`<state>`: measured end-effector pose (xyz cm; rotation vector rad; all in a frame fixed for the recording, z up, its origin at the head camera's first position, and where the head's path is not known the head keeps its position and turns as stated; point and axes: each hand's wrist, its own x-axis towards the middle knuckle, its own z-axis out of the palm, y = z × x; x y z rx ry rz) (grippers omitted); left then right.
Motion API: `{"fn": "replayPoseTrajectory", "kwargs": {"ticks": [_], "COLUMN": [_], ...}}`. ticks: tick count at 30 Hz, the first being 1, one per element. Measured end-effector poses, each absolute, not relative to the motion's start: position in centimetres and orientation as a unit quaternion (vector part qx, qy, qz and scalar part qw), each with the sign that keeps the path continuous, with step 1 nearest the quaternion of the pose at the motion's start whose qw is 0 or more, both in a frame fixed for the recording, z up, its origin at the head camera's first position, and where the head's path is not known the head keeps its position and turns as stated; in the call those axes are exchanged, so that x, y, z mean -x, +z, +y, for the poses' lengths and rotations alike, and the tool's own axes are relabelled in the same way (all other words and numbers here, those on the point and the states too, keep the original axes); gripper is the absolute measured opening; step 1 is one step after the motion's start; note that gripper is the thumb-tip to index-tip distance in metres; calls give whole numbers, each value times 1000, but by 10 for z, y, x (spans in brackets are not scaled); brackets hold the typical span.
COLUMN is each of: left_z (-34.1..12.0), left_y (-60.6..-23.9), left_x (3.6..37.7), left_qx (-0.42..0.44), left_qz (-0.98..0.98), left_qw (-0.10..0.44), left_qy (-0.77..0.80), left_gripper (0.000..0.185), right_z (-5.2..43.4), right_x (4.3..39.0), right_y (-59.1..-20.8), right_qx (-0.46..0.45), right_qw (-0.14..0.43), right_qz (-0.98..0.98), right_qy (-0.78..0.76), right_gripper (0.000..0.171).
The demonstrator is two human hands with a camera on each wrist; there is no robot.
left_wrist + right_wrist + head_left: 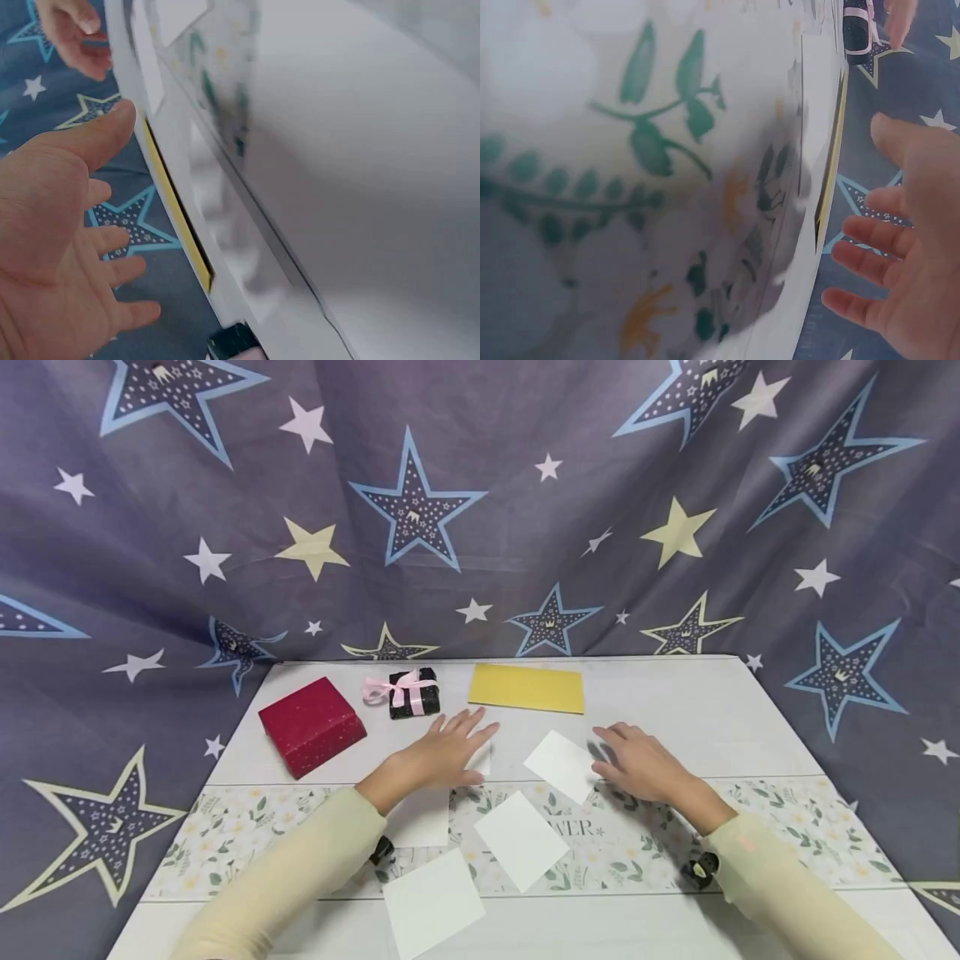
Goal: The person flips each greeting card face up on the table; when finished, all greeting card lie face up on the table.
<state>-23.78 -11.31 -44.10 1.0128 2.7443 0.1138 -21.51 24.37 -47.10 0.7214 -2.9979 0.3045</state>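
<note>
Lying nearest on the worktop (750, 718), a white paper square (432, 902) is seen at the front edge, with a second white square (521, 839) just beyond it on the floral runner (787, 835). A third sheet (420, 818) is partly covered by the left forearm. Further in, the left hand (446, 750) is held flat with fingers spread wide and nothing gripped; a small white piece (482, 762) is partly hidden beneath it, and whether it is touched cannot be told. The right hand (639, 762) is likewise spread wide, palm down, holding nothing, its fingertips just beside a plain white, unmarked, tilted paper square (562, 766). Toward the back, a red box (312, 725), a black box tied with pink ribbon (411, 692) and a yellow card (527, 687) are laid in a row before the star-printed backdrop (480, 510).
</note>
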Motion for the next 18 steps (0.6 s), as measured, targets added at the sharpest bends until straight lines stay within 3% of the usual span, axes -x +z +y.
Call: {"fn": "replayPoseTrajectory", "kwargs": {"ticks": [6,18], "left_z": [-81,-27], "left_y": [-448,-465], "left_x": [255,267], "left_qx": [-384,-398], "left_qz": [919,911], "left_qw": [73,107], "left_qy": [39,29], "left_gripper": [78,67], "right_z": [248,240], "right_x": [212,201], "right_y": [-474,-491], "right_qx": [-209,-172], "right_qw": [30,34], "right_qz": [-971,-978], "right_qy": [108,114], "right_gripper": [55,39]}}
